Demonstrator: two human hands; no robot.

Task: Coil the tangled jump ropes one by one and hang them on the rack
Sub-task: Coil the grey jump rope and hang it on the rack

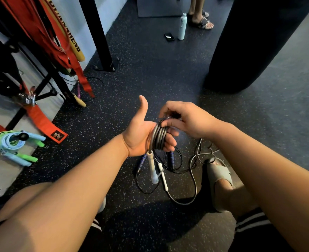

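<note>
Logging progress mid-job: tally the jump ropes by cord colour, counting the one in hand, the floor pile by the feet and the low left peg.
Grey rope: 1, coiled on the left hand
Black rope: 1, on the floor
Light blue rope: 1, on the peg
Green rope: 1, on the peg
Total: 4

Landmark: rope pile [171,158] lay on the floor [150,70].
Coil [159,137]: above the pile, around the left grip [142,131].
Rack [45,80]: well left of the pile.
Bottle [182,26]: far behind the pile.
Bag [250,42]: behind the pile, to its right.
</note>
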